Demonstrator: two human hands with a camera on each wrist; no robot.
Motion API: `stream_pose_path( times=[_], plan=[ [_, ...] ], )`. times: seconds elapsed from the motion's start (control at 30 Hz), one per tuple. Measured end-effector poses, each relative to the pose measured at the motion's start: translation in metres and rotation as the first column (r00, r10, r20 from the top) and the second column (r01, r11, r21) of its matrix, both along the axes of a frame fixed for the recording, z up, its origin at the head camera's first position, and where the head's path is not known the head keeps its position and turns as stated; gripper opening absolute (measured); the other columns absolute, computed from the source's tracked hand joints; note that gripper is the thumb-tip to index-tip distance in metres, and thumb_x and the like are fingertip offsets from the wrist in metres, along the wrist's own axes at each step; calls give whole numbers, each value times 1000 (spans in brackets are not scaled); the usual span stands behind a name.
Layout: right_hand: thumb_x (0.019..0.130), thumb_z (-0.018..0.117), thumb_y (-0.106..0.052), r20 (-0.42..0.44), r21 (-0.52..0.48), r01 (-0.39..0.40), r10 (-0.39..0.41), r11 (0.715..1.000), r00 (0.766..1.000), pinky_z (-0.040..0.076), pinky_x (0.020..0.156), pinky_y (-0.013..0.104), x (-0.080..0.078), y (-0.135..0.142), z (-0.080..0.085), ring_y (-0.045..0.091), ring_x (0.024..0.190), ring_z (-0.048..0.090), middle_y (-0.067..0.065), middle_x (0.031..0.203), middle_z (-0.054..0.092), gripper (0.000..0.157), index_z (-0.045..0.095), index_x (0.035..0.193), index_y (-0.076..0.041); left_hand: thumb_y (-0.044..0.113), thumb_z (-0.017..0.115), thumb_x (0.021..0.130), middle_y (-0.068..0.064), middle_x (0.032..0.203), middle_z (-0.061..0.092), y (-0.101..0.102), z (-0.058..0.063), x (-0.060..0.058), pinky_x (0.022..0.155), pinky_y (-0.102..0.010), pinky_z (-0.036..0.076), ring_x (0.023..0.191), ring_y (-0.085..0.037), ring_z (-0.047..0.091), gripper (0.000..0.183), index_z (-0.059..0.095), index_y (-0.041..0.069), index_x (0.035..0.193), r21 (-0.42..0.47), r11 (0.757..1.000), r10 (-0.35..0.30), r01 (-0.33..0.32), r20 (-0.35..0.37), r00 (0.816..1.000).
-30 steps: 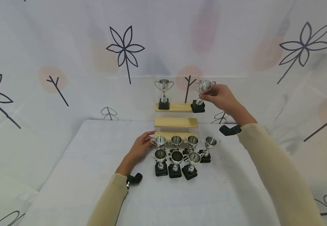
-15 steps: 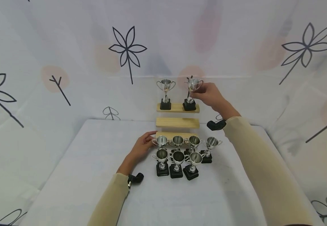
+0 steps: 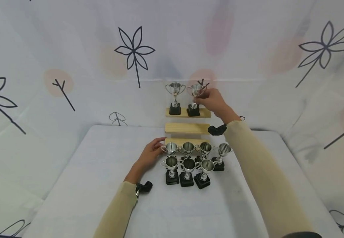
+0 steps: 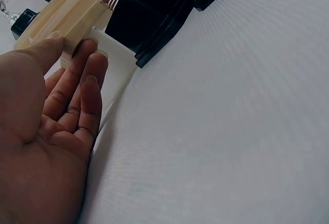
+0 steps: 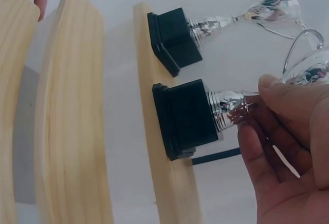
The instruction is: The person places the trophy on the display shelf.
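My right hand point(image 3: 215, 100) pinches a silver trophy cup point(image 5: 229, 106) by its stem, between thumb and fingertips. Its black base point(image 5: 190, 116) meets the top wooden shelf point(image 3: 205, 113), beside another upright trophy point(image 3: 175, 99). My left hand point(image 3: 149, 154) is at the left end of the lowest wooden step point(image 4: 82, 21); up close, the thumb lies on the wood and a fingertip sits beneath its edge. The middle wooden step point(image 3: 187, 128) holds nothing. In the right wrist view, part of the held cup's bowl is cut off by the frame.
In front of the lowest step, several trophies point(image 3: 187, 180) stand close together in two rows, with one trophy point(image 3: 219, 162) at the right of the back row. A white cloth covers the table point(image 3: 100, 178); behind hangs a patterned cloth backdrop point(image 3: 86, 49).
My right hand has carried its trophy leftward along the top shelf, closer to the other one there. The left hand keeps its place at the lowest step.
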State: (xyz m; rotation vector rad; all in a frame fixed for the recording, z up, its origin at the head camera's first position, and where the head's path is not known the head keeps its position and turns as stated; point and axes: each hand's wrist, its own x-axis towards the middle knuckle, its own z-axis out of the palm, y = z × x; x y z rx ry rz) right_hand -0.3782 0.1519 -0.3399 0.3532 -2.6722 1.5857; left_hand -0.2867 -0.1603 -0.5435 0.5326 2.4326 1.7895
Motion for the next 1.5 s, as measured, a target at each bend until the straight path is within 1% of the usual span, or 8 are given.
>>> stream_pose_path(
  times=[0.2, 0.27, 0.47, 0.63, 0.83, 1.07, 1.33, 1.5],
  plan=[
    [101, 74, -19, -16, -7, 10, -10, 1000, 1000, 48, 105, 50, -1, -7, -1, 32, 117, 63, 18, 122, 70, 32, 72, 124, 3, 14, 62, 107, -10, 116, 76, 1, 3, 0, 97, -36, 51, 101, -16, 72, 49, 53, 15, 155, -1, 1000, 5, -5, 9, 1000],
    [101, 74, -18, -18, -7, 12, -12, 1000, 1000, 48, 104, 50, 0, -10, 0, 32, 116, 63, 18, 122, 70, 32, 72, 124, 3, 14, 62, 107, -9, 115, 77, 1, 3, 0, 97, -35, 51, 101, -16, 72, 48, 54, 16, 155, 0, 1000, 9, -9, 11, 1000],
    [102, 73, -16, -14, 4, 25, -25, 1000, 1000, 49, 103, 50, 2, -18, 1, 33, 116, 64, 21, 123, 70, 32, 73, 125, 5, 13, 62, 107, -10, 115, 77, 1, 1, 0, 97, -35, 51, 101, -17, 72, 48, 54, 15, 154, 6, 1000, 14, -14, 10, 1000],
    [102, 72, -17, -1, 23, 43, -43, 999, 999, 50, 100, 48, 3, -22, 0, 33, 115, 63, 22, 125, 70, 32, 73, 126, 3, 12, 63, 106, -12, 116, 77, 4, 1, 1, 98, -36, 50, 100, -15, 72, 50, 53, 11, 155, -7, 1000, 23, -23, 6, 1000],
    [102, 73, -18, -10, 36, 52, -52, 998, 999, 50, 97, 47, 2, -25, 0, 32, 113, 63, 21, 123, 70, 31, 73, 125, 3, 8, 60, 107, -17, 116, 76, 5, 3, 2, 96, -36, 50, 97, -14, 71, 52, 48, 1, 157, -4, 1000, 22, -21, 14, 1000],
    [103, 72, -25, -13, 61, 26, -25, 998, 1000, 49, 103, 50, 3, -22, -1, 34, 120, 62, 20, 129, 67, 37, 70, 129, 2, 13, 62, 107, -13, 116, 76, 2, 4, 3, 96, -34, 50, 98, -12, 71, 50, 52, 11, 156, -3, 1000, 20, -19, 19, 1000],
    [106, 66, -27, 2, 67, -43, 43, 997, 999, 45, 111, 54, 15, -3, 4, 37, 134, 55, 21, 145, 58, 49, 59, 145, 2, 15, 63, 107, -9, 113, 77, 1, 7, 4, 97, -35, 50, 99, -16, 72, 48, 54, 16, 154, -6, 1000, 9, -9, 18, 1000],
    [108, 63, -30, -23, 49, -30, 31, 998, 999, 42, 113, 56, 31, 9, 9, 38, 137, 53, 20, 151, 54, 49, 58, 146, 0, 14, 63, 106, -8, 113, 77, 1, 7, 4, 97, -34, 50, 99, -15, 72, 49, 53, 16, 155, -16, 1000, 11, -11, 14, 1000]
  ],
)
